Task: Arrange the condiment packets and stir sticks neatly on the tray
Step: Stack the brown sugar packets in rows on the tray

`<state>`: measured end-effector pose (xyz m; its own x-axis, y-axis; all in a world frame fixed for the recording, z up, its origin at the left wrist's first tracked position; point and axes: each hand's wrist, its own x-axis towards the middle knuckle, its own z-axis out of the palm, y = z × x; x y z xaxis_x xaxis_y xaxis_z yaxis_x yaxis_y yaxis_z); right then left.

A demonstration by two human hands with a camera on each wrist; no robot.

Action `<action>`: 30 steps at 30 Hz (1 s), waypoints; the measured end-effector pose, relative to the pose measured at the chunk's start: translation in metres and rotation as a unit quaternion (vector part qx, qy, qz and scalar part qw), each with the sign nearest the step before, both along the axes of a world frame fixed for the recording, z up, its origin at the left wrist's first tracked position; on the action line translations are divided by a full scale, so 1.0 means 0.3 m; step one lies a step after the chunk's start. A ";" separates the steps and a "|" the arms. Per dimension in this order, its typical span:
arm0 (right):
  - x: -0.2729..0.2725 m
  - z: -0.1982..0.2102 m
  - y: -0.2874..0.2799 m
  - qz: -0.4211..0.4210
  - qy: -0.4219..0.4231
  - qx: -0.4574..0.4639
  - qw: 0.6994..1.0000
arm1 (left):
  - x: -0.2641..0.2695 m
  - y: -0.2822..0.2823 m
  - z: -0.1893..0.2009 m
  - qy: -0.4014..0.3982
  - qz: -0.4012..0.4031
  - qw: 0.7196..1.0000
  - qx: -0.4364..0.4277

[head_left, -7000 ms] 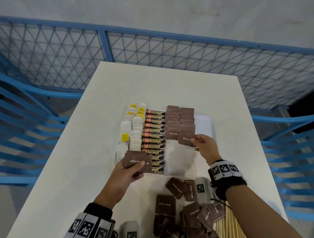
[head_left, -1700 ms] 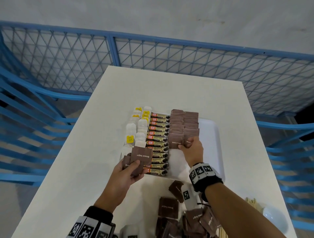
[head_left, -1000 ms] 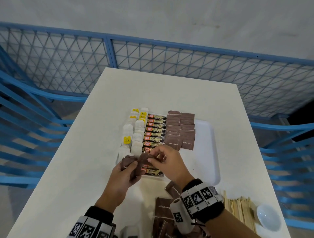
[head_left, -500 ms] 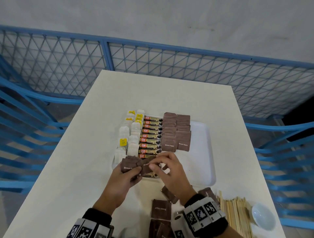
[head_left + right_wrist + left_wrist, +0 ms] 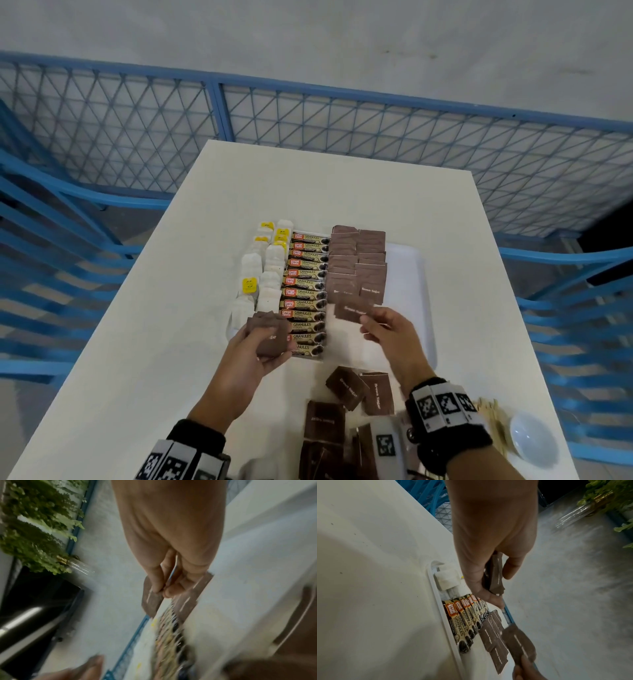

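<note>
A white tray (image 5: 416, 274) holds rows of white tea bags (image 5: 255, 277), coffee granule sticks (image 5: 305, 291) and brown sugar packets (image 5: 356, 267). My left hand (image 5: 263, 346) grips a small stack of brown sugar packets (image 5: 269, 334) over the tray's near left corner; the left wrist view shows the stack (image 5: 494, 574) pinched between thumb and fingers. My right hand (image 5: 383, 329) pinches a single brown sugar packet (image 5: 351, 310) just in front of the sugar rows. The right wrist view is blurred; the packet (image 5: 150, 599) shows between the fingertips (image 5: 159, 588).
Loose brown sugar packets (image 5: 356, 390) lie on the white table (image 5: 308, 185) near its front edge. Wooden stir sticks (image 5: 493, 414) and a small white bowl (image 5: 531, 440) sit at the front right. Blue mesh railing (image 5: 308, 113) surrounds the table.
My right hand took one packet from the left hand's stack and moved right and forward with it to the front of the sugar rows. The left hand kept the stack.
</note>
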<state>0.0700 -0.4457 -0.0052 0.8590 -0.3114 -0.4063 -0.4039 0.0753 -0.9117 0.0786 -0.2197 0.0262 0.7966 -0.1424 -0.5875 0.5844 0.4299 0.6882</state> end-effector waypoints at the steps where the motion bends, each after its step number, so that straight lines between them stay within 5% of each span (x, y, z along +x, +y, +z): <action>1: 0.008 -0.013 -0.026 -0.028 0.003 -0.014 1.000 | 0.000 0.001 0.004 0.001 0.002 1.000 -0.008; 10: 0.118 -0.109 -0.159 -0.059 0.054 -0.152 0.985 | -0.010 0.014 -0.006 -0.017 -0.023 0.998 0.057; 24: 0.165 -0.129 -0.117 -0.058 0.072 -0.217 0.972 | -0.020 0.018 -0.013 -0.062 -0.065 0.990 0.109; 30: 0.143 -0.090 -0.053 -0.047 -0.007 -0.285 0.957 | -0.015 0.009 -0.016 -0.079 -0.060 0.988 0.118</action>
